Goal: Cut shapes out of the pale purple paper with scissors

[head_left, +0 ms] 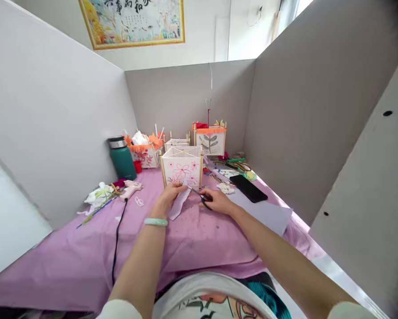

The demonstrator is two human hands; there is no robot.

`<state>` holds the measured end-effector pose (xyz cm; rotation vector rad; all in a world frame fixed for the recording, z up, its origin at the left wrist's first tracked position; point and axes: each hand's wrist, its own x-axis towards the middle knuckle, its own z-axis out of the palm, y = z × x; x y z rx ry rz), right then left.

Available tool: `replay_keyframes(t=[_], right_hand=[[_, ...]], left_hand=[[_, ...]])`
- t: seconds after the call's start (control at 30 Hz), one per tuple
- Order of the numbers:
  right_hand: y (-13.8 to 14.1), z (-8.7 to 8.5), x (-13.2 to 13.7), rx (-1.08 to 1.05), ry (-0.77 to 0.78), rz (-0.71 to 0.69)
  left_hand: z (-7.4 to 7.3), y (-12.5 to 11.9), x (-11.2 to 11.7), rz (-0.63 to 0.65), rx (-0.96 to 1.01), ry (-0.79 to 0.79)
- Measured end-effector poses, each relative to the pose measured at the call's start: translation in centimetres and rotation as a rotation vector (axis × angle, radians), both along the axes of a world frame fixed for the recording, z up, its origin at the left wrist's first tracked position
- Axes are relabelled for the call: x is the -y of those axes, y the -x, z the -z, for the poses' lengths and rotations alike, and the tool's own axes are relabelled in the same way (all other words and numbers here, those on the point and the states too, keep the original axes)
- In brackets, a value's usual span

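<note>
My left hand [170,195] is closed on a strip of pale paper [179,204] that hangs down onto the purple cloth [86,261]. My right hand [218,202] grips black-handled scissors [204,200], their blades pointing left toward the paper's upper end. Both hands sit just in front of a white paper lantern box [182,166] with pink flowers and wooden corner posts. A pale green bangle [155,221] circles my left wrist.
A glue gun [130,189] with a black cord lies to the left, near a green flask [122,157]. More lantern boxes [210,139] stand at the back. A black phone [248,188] lies on a lilac sheet [268,215] at right. Grey partition walls enclose the desk.
</note>
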<state>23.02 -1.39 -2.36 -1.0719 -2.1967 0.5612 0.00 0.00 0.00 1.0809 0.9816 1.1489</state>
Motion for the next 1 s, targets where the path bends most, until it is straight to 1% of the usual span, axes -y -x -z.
replay_keyframes(t=[0.1, 0.27, 0.33, 0.6, 0.73, 1.0], right_hand=[[0.0, -0.6, -0.3, 0.045, -0.003, -0.01], [-0.1, -2.4, -0.9, 0.118, 0.023, -0.061], [0.0, -2.6, -1.0, 0.113, 0.036, -0.08], [0.3, -0.6, -0.7, 0.065, -0.037, -0.022], [0.4, -0.4, -0.5, 0.062, -0.068, -0.006], [0.4, -0.2, -0.5, 0.034, -0.08, -0.007]], left_hand=[[0.1, -0.1, -0.1, 0.002, -0.005, 0.008], [-0.1, -0.2, 0.1, -0.007, -0.001, 0.018], [-0.2, -0.2, 0.3, -0.012, 0.002, 0.023], [0.0, -0.2, 0.3, 0.006, 0.009, 0.02], [-0.1, -0.2, 0.4, 0.008, 0.016, 0.02], [-0.3, -0.3, 0.6, 0.0, 0.008, 0.031]])
